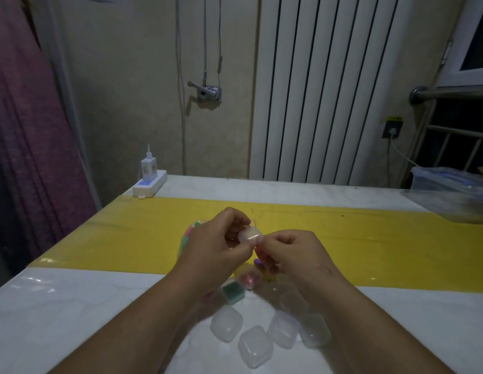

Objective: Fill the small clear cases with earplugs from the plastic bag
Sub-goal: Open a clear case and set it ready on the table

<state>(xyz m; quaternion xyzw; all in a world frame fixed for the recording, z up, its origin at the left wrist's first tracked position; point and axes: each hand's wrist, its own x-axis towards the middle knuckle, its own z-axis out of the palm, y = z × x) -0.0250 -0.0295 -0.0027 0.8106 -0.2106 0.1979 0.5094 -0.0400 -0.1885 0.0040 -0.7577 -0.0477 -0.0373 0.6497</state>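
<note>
Evidently early: left hand [216,247] and right hand [291,252] pinch a clear case [250,235]; I count two filled cases [233,292], four empty cases [255,346].

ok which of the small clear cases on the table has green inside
The small clear plastic case just left of the pink-filled case, behind the empty-looking cases. It alone shows dark green inside.

Dim room, soft noisy focus, wide-angle bending at edges

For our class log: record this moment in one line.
left hand, right hand: holding small clear plastic case; plastic earplug bag: behind left hand; other clear cases: on white table
</note>
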